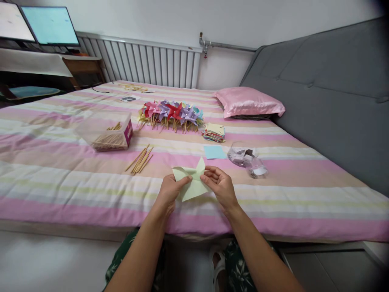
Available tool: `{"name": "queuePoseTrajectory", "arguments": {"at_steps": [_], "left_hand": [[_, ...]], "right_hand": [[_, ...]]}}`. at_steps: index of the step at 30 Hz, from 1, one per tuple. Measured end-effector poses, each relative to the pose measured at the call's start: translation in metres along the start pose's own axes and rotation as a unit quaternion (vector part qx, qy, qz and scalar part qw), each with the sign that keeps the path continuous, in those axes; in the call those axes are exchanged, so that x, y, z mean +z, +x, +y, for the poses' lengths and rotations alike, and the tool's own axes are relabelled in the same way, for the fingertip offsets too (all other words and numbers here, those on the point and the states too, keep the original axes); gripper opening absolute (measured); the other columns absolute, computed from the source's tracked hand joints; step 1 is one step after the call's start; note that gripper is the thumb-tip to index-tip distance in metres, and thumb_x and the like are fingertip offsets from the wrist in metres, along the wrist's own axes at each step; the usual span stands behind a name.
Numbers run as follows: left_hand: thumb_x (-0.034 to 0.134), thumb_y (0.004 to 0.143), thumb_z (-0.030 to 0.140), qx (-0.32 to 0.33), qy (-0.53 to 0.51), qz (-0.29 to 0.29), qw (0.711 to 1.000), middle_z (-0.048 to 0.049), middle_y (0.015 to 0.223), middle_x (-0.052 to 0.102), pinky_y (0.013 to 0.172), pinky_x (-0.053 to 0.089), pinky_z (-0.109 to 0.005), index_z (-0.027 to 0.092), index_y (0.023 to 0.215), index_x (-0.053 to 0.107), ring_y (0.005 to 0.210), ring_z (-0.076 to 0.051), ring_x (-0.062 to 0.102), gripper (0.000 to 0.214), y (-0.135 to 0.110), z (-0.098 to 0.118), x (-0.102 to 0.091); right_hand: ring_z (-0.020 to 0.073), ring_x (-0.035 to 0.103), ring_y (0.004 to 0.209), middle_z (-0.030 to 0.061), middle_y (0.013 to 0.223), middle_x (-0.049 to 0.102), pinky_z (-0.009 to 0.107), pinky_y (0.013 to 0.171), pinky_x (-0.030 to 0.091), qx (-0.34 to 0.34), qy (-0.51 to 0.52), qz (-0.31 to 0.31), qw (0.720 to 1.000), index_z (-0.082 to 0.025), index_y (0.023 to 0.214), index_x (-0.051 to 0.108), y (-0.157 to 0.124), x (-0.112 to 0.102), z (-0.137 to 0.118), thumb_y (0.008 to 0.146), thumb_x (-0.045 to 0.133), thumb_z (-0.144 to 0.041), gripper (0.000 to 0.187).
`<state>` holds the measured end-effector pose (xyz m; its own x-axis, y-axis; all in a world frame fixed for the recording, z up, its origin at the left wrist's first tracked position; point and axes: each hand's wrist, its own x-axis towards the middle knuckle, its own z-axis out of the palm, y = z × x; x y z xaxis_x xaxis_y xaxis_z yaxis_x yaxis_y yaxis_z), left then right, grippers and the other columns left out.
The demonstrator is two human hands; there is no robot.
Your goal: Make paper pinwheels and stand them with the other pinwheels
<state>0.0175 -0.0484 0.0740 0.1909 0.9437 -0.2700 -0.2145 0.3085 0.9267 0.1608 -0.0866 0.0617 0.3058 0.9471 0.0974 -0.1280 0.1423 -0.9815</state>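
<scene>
Both hands pinched the pale green paper sheet (194, 184) just above the near edge of the bed (60, 182). The left hand (169, 191) gripped its left flap, and the right hand (220, 187) held the folded points at the middle, seemingly to keep them from springing open. Loose wooden sticks (140, 159), a blue paper square (214, 152) and a clear jar (243, 156) lay close ahead, within easy reach.

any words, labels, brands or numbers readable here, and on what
No text here can be read.
magenta label on the clear stick box: print too blurred.
monitor screens: bright, nothing legible.
small card far up the bed: too small.
green paper: no print visible.
</scene>
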Motion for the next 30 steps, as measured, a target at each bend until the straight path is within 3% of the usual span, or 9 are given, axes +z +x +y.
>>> {"name": "queuePoseTrajectory", "arguments": {"at_steps": [3, 5, 8, 12, 15, 19, 30], "left_hand": [[0.078, 0.052, 0.024, 0.013, -0.035, 0.061, 0.997, -0.005, 0.065, 0.069, 0.049, 0.042, -0.021, 0.009, 0.074, 0.069, 0.054, -0.013, 0.059, 0.029, 0.003, 0.0, -0.001], [0.078, 0.05, 0.024, 0.014, -0.063, 0.092, 0.994, -0.0034, 0.065, 0.068, 0.047, 0.041, -0.02, 0.009, 0.075, 0.068, 0.053, -0.012, 0.057, 0.03, 0.004, 0.001, -0.001], [0.078, 0.049, 0.023, 0.009, -0.099, 0.107, 0.989, -0.002, 0.066, 0.067, 0.046, 0.039, -0.019, 0.01, 0.078, 0.067, 0.053, -0.011, 0.057, 0.033, 0.004, 0.004, -0.001], [0.078, 0.048, 0.021, -0.004, -0.132, 0.103, 0.986, -0.0016, 0.066, 0.067, 0.049, 0.042, -0.021, 0.01, 0.078, 0.066, 0.055, -0.012, 0.058, 0.034, 0.003, 0.007, -0.001], [0.077, 0.049, 0.02, -0.005, -0.149, 0.086, 0.985, -0.0016, 0.069, 0.066, 0.054, 0.044, -0.023, 0.01, 0.079, 0.065, 0.057, -0.012, 0.058, 0.034, 0.003, 0.008, -0.002], [0.076, 0.053, 0.02, -0.002, -0.148, 0.054, 0.987, -0.0016, 0.071, 0.066, 0.058, 0.046, -0.025, 0.011, 0.083, 0.065, 0.059, -0.013, 0.057, 0.034, 0.004, 0.006, -0.004], [0.076, 0.057, 0.021, -0.002, -0.138, -0.004, 0.99, -0.004, 0.074, 0.068, 0.059, 0.045, -0.024, 0.01, 0.081, 0.066, 0.064, -0.014, 0.059, 0.028, 0.003, 0.001, -0.003]], "right_hand": [[0.0181, 0.062, 0.086, 0.0062, 0.093, 0.065, 0.029, 0.072, 0.05, -0.102, -0.08, 0.068, 0.989, -0.019, 0.105, 0.059, -0.002, 0.001, -0.001, 0.069, 0.072, -0.033, 0.04], [0.0158, 0.061, 0.08, 0.0035, 0.086, 0.063, 0.028, 0.071, 0.049, -0.169, -0.133, 0.107, 0.971, -0.019, 0.103, 0.059, -0.006, 0.002, -0.002, 0.073, 0.068, -0.029, 0.033], [0.0123, 0.057, 0.064, -0.001, 0.069, 0.06, 0.026, 0.064, 0.048, -0.209, -0.17, 0.072, 0.96, -0.019, 0.097, 0.061, -0.013, 0.005, -0.006, 0.077, 0.062, -0.022, 0.021], [0.0121, 0.06, 0.058, -0.002, 0.064, 0.063, 0.023, 0.057, 0.049, -0.19, -0.181, -0.068, 0.963, -0.02, 0.102, 0.061, -0.019, 0.01, -0.006, 0.077, 0.058, -0.016, 0.025], [0.0136, 0.066, 0.065, 0.0011, 0.077, 0.069, 0.023, 0.06, 0.052, -0.169, -0.19, -0.123, 0.959, -0.021, 0.104, 0.064, -0.019, 0.013, -0.001, 0.076, 0.056, -0.014, 0.03], [0.0132, 0.068, 0.064, 0.0014, 0.088, 0.072, 0.023, 0.06, 0.053, -0.154, -0.197, -0.138, 0.958, -0.024, 0.101, 0.068, -0.017, 0.014, 0.005, 0.077, 0.054, -0.012, 0.03], [0.0162, 0.068, 0.063, 0.0032, 0.075, 0.072, 0.026, 0.062, 0.053, -0.146, -0.213, -0.105, 0.96, -0.022, 0.087, 0.073, -0.014, 0.012, 0.005, 0.076, 0.063, -0.016, 0.017]]}}
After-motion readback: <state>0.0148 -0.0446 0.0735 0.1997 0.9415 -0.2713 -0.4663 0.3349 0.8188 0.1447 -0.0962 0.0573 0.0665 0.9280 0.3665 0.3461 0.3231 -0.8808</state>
